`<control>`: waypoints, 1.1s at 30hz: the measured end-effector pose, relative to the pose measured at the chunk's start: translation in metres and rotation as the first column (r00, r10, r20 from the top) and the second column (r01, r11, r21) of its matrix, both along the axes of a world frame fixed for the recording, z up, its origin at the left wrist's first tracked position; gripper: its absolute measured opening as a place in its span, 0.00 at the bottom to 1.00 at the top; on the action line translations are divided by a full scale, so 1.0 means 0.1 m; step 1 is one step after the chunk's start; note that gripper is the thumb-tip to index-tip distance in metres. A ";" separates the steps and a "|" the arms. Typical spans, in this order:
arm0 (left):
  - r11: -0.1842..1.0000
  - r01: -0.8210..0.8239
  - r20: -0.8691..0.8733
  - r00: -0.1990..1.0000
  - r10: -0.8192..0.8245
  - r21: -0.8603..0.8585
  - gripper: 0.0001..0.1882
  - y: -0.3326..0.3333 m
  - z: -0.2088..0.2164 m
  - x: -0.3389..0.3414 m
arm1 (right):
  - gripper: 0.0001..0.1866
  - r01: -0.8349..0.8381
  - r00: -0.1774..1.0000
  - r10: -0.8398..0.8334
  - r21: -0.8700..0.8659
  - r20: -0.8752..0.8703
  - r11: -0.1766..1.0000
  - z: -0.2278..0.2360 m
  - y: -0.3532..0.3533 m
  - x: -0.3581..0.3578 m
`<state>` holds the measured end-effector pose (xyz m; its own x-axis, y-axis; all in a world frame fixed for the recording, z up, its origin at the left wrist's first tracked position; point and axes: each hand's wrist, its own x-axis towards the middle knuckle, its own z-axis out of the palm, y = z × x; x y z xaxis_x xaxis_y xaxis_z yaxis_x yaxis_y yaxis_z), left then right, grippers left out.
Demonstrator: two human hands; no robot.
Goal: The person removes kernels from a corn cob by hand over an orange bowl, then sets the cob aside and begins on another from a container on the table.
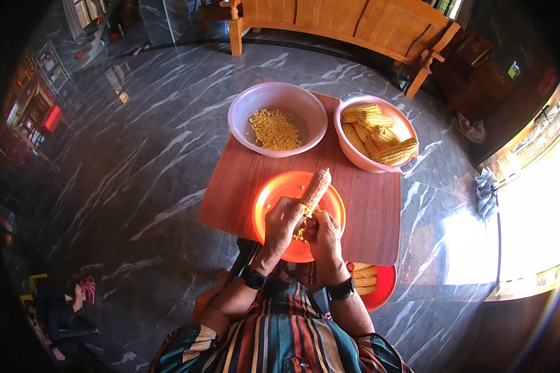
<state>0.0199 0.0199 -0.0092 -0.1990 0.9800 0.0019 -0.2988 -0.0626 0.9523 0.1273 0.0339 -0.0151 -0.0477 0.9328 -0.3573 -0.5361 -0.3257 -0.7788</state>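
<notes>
A corn cob [317, 188], its upper part stripped of kernels, points up and away over a round orange basin [262, 200]. My left hand [283, 225] is wrapped round its lower part, where yellow kernels still show. Close beside it, my right hand [325, 235] has its fingers curled and pressed against the cob's lower end. Loose kernels lie in the basin below, partly hidden by my hands.
A red-brown table [373, 214] carries the basin. Behind it stand a pale purple bowl [235, 121] of loose kernels and a pink basin [410, 133] of corn ears [373, 133]. A red basin [387, 289] with more ears sits below the table's near right edge. A wooden bench [342, 22] stands beyond.
</notes>
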 end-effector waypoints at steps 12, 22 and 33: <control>0.999 -0.025 0.187 0.982 0.029 -0.026 0.12 0.02 -0.05 -0.04 | 0.12 -0.102 0.943 -0.005 0.304 0.334 0.947 0.24 -0.14 0.00; 0.998 -0.018 -0.041 0.999 0.020 0.053 0.12 -0.07 0.11 -0.01 | 0.11 -0.152 0.968 0.086 0.279 0.234 0.948 0.29 -0.22 -0.02; 0.985 0.125 0.164 0.981 -0.105 -0.117 0.14 -0.12 0.18 -0.01 | 0.05 -0.269 0.710 -0.191 0.511 0.678 0.816 0.16 -0.15 0.10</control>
<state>0.0185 0.0077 0.0083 -0.0733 0.9866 -0.1456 -0.4428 0.0986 0.8912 0.1376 0.0184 0.0013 -0.0516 0.9653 0.2560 0.2144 0.2610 -0.9412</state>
